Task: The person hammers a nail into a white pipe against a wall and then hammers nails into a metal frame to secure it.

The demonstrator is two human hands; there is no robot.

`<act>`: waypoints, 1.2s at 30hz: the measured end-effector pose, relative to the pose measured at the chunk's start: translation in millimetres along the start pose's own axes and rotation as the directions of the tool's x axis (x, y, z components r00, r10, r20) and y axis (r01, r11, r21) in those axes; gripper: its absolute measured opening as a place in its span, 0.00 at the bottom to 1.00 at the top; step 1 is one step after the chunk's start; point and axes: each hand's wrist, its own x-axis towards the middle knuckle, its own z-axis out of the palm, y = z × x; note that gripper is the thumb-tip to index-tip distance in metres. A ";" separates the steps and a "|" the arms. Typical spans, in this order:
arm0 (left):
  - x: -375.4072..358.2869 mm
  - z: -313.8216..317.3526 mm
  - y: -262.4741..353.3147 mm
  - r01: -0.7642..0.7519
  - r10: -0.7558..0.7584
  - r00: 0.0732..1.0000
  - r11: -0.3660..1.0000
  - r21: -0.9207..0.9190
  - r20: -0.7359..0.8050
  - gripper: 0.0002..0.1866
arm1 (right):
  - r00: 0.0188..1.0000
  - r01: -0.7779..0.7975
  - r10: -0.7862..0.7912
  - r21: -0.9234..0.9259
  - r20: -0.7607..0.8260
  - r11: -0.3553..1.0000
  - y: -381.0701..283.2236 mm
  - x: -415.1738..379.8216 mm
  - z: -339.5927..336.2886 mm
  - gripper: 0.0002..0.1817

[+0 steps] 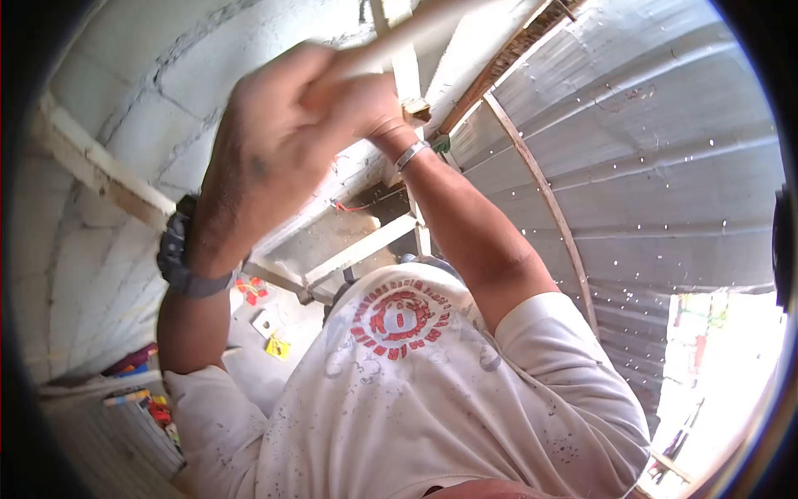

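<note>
Nearest the camera is the person's white T-shirt, speckled with grey spots and printed with a round red emblem. Both arms rise above it. The left hand, with a dark wristwatch below it, and the right hand, with a metal bracelet at the wrist, have their fingers wrapped together around a pale wooden handle. The handle is smooth, light-coloured, blurred, and slants up to the right; its ends are cut off or hidden. Beyond stand a block wall, wooden battens and corrugated metal sheeting.
</note>
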 end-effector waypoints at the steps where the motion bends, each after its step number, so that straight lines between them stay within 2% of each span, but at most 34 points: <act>1: -0.1 2.3 -26.1 0.030 0.001 0.985 0.983 0.180 -0.172 0.17 | 0.990 -0.093 0.094 -0.019 0.103 0.996 -8.8 -0.7 -12.8 0.14; 2: -3.9 -5.0 -56.4 0.205 -0.150 0.953 0.959 0.195 -0.263 0.16 | 0.995 -0.084 0.084 -0.009 0.060 0.996 -7.8 0.1 -10.8 0.14; 3: -9.4 -4.1 -78.6 0.289 -0.191 0.900 0.934 0.209 -0.391 0.16 | 0.997 -0.076 0.076 0.000 0.019 0.997 -6.4 0.4 -6.2 0.14; 4: -17.5 -7.6 -107.0 0.356 -0.174 0.864 0.875 0.329 -0.473 0.17 | 0.998 -0.064 0.064 0.003 0.019 0.998 -7.9 0.3 -8.0 0.13; 5: -25.5 -11.3 -131.3 0.379 -0.143 0.856 0.827 0.416 -0.496 0.19 | 0.997 -0.071 0.071 0.001 0.019 0.997 -5.2 -0.2 -6.0 0.12; 7: -39.3 -4.9 -157.4 0.415 -0.157 0.852 0.784 0.461 -0.499 0.20 | 0.998 -0.062 0.062 0.024 0.009 0.998 -4.1 -1.8 -5.4 0.13; 9: -48.7 0.9 -173.5 0.520 -0.331 0.834 0.742 0.424 -0.443 0.20 | 0.997 -0.071 0.070 0.022 0.017 0.997 -6.4 -0.1 -5.5 0.13; 10: -48.7 1.6 -175.9 0.514 -0.323 0.836 0.744 0.427 -0.443 0.20 | 0.997 -0.066 0.065 0.022 0.034 0.998 -6.9 1.1 -6.9 0.13; 12: -46.8 2.0 -176.0 0.543 -0.376 0.837 0.665 0.513 -0.398 0.21 | 0.997 -0.073 0.072 0.023 0.037 0.997 -7.6 1.8 -7.8 0.13; 15: -44.9 -2.1 -184.0 0.555 -0.400 0.831 0.652 0.516 -0.387 0.22 | 0.997 -0.071 0.070 0.040 0.043 0.997 -6.6 1.3 -5.8 0.14; 19: -43.5 5.7 -173.8 0.479 -0.319 0.877 0.630 0.611 -0.359 0.22 | 0.999 -0.021 0.019 0.074 0.033 0.997 -7.9 -2.9 -12.0 0.14; 21: -44.6 3.2 -179.8 0.459 -0.314 0.883 0.733 0.502 -0.350 0.20 | 0.999 0.050 -0.049 0.098 -0.015 0.994 -8.0 -2.1 -13.2 0.16; 23: -44.9 2.1 -184.0 0.443 -0.300 0.891 0.743 0.501 -0.341 0.20 | 0.986 -0.020 0.009 0.064 0.165 0.998 -8.8 -0.2 -15.3 0.13; 26: -41.9 1.9 -183.9 0.478 -0.347 0.876 0.719 0.505 -0.335 0.20 | 0.980 -0.056 0.040 0.081 0.193 0.995 -8.8 1.8 -12.4 0.10; 28: -42.3 -2.0 -189.5 0.493 -0.402 0.870 0.728 0.476 -0.286 0.20 | 0.957 -0.150 0.118 0.107 0.264 0.983 -8.1 3.4 -12.0 0.09; 31: -41.5 -2.4 -193.1 0.433 -0.370 0.901 0.765 0.477 -0.224 0.20 | 0.977 -0.119 0.086 0.160 0.195 0.980 -5.8 0.5 -12.3 0.09; 36: -43.1 -6.2 -196.2 0.479 -0.446 0.878 0.799 0.365 -0.175 0.19 | 0.965 -0.126 0.082 0.167 0.248 0.978 -4.2 1.0 -12.1 0.08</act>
